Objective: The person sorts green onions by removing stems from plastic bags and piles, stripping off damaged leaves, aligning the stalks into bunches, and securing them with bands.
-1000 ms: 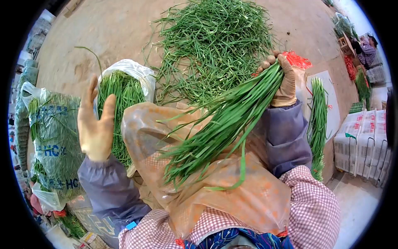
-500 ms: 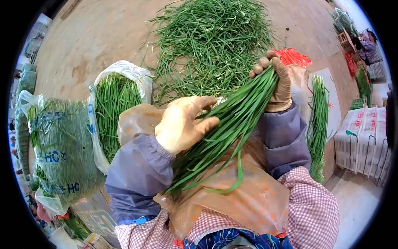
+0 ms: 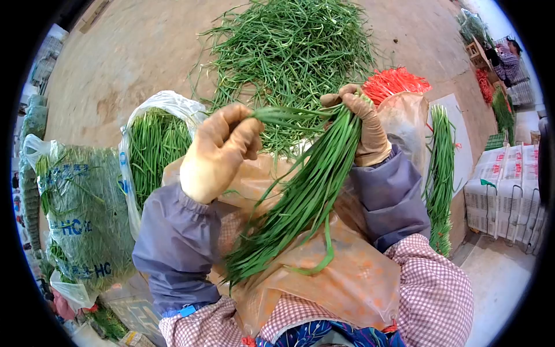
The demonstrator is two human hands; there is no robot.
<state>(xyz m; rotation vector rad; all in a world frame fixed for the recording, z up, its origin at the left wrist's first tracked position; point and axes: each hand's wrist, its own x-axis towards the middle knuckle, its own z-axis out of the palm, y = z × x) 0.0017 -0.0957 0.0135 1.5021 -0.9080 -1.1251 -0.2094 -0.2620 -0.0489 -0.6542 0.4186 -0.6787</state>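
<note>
Both hands wear tan gloves. My right hand (image 3: 361, 124) grips a bunch of long green leafy stalks (image 3: 306, 199) near one end, and the loose ends hang down to the left over the plastic apron (image 3: 341, 277). My left hand (image 3: 219, 151) is closed on a few green strands (image 3: 283, 115) that stretch across to the bunch's gripped end. Beyond my hands, a large loose heap of green stalks (image 3: 289, 52) lies on the floor.
An open white bag (image 3: 199, 107) of stalks stands left, beside a packed clear bag (image 3: 89, 214). Red ties (image 3: 396, 84) lie beyond my right hand. Further right are a stalk bundle (image 3: 441, 168), white crates (image 3: 503, 191) and, farther back, a person (image 3: 509, 61).
My left hand came in from the left to the bunch, then drew back left with a few strands in it. My right hand and the bunch shifted slightly left.
</note>
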